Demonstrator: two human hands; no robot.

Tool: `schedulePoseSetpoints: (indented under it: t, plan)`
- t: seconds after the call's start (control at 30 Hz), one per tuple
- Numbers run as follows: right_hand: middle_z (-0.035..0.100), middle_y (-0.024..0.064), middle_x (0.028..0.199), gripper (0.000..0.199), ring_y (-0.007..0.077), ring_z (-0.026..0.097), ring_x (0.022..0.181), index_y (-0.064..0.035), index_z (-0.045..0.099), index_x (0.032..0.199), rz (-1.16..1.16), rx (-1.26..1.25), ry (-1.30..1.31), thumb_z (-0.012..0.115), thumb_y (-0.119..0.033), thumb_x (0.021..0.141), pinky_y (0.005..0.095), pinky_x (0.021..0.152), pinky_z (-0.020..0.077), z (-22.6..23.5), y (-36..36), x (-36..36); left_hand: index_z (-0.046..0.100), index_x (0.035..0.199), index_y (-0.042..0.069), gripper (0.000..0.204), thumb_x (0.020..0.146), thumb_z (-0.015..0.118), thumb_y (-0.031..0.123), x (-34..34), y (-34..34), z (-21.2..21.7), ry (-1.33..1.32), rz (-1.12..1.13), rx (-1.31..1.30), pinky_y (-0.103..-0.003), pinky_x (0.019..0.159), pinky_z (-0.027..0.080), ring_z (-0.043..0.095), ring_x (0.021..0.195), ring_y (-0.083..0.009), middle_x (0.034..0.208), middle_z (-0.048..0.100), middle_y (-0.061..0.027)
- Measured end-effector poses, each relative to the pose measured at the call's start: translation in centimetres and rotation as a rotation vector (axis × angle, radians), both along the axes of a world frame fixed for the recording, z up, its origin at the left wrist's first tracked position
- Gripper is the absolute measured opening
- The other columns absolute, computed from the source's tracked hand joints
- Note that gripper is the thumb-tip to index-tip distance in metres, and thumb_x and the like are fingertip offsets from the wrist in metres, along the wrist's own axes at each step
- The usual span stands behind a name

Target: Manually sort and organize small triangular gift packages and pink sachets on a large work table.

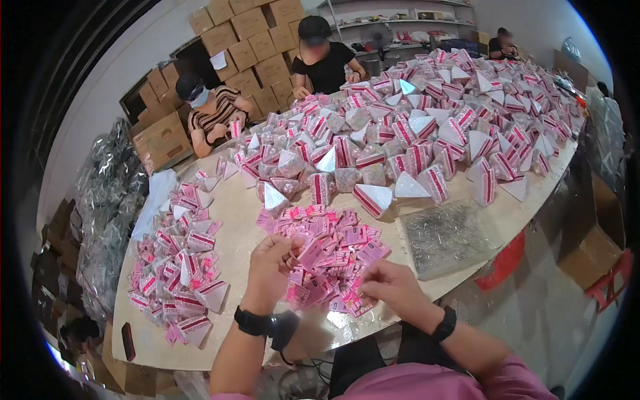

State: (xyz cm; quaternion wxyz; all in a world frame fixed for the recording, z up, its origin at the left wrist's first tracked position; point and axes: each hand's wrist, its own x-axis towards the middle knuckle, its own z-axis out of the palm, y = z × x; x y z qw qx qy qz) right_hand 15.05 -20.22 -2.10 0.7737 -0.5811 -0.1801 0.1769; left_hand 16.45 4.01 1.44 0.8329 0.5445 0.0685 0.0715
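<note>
A heap of small pink printed cards (pixel 337 237) lies on the table in front of me. My left hand (pixel 267 267) is over the heap's left side, its thumb and fingers closed on a pink card (pixel 309 255). At the right edge of the heap, my right hand (pixel 398 291) has its fingers drawn together in a pinch. Whatever may be between those fingertips is too small to make out. Just beyond my right hand lies a shallow clear tray (pixel 480 223) with many thin metal pieces in it.
A large mound of wedge-shaped packages with pink bands (pixel 400 143) covers the table's far side. A smaller pile of similar packages (pixel 193 267) is at left, near a dark phone-like object (pixel 128 341). People sit across the table; cardboard boxes (pixel 257 50) are stacked behind.
</note>
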Motion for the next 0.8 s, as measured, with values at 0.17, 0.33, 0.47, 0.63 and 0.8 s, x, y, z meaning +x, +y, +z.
schedulePoseSetpoints:
  t: [0.17,0.33,0.47,0.63,0.8]
  plan:
    - [0.058,0.0000,0.073,0.006,0.0051,0.052,0.065,-0.0010,0.059,0.087,-0.196,-0.049,-0.305,0.061,-0.003,0.082,0.0205,0.059,0.0425,2.9,3.5,1.5,0.058,0.086,0.002,0.005,0.088,0.057,0.006,-1.6,-2.7,-0.2,-0.014,0.037,-0.001,-0.023,0.065,0.047,0.060,0.074,-0.0129,0.087,0.066,-0.0111]
    - [0.056,0.0036,0.074,0.007,0.0105,0.052,0.067,0.0003,0.057,0.087,-0.423,-0.008,-0.410,0.059,-0.005,0.082,0.0253,0.061,0.0436,1.5,5.9,2.8,0.058,0.086,0.001,0.006,0.088,0.055,0.005,-2.4,-5.0,0.0,-0.034,0.070,0.183,-0.023,0.066,0.047,0.060,0.074,-0.0123,0.090,0.065,-0.0097]
    - [0.058,0.0043,0.075,0.008,0.0124,0.054,0.067,0.0000,0.057,0.088,-0.414,0.045,-0.294,0.058,-0.006,0.083,0.0255,0.061,0.0449,0.9,6.6,2.6,0.060,0.092,-0.002,0.009,0.089,0.054,0.005,-2.7,-5.5,-1.1,-0.151,0.050,0.289,-0.024,0.069,0.049,0.060,0.078,-0.0120,0.091,0.065,-0.0086]
    - [0.058,0.0019,0.075,0.004,0.0077,0.053,0.063,-0.0025,0.058,0.086,-0.319,0.292,0.012,0.058,-0.005,0.084,0.0218,0.053,0.0426,1.2,6.7,2.2,0.061,0.099,-0.003,0.015,0.088,0.054,0.004,-3.4,-5.0,-2.0,-0.271,0.057,0.575,-0.025,0.071,0.049,0.060,0.082,-0.0119,0.094,0.064,-0.0091]
    - [0.056,0.0003,0.070,0.003,0.0053,0.050,0.057,-0.0037,0.058,0.086,-0.194,0.418,0.175,0.060,-0.006,0.084,0.0191,0.049,0.0399,1.9,6.3,1.9,0.061,0.093,-0.002,0.010,0.087,0.055,0.004,-4.1,-5.6,-0.7,-0.290,0.091,0.487,-0.023,0.067,0.046,0.057,0.077,-0.0095,0.086,0.062,-0.0055]
